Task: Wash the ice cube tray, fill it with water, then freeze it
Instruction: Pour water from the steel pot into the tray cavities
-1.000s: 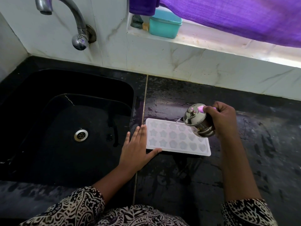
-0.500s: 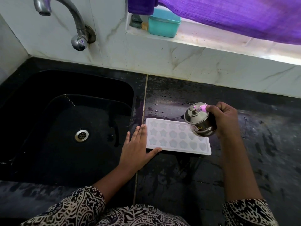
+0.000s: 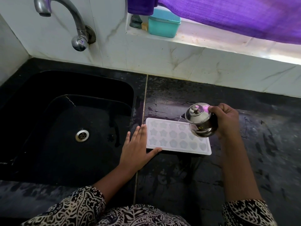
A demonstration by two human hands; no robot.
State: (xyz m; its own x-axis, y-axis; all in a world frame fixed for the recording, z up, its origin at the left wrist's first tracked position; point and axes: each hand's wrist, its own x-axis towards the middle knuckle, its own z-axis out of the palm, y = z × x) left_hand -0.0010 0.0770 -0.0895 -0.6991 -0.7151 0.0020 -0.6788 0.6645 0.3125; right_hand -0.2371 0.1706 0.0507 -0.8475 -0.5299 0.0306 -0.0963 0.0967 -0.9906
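Little has shifted in the last second. My right hand [image 3: 228, 122] keeps the pot [image 3: 202, 121] tipped over the tray [image 3: 179, 150], with a thin trickle at the spout, so filling goes on. Its fingers curl round the pot. My left hand [image 3: 136, 149] lies flat with the fingers together and the thumb out, bracing the tray's left edge on the surface [image 3: 252, 160] beside the sink [image 3: 48, 88].

One ice tray [image 3: 169, 136], one steel pot [image 3: 202, 123], one tap [image 3: 79, 41]
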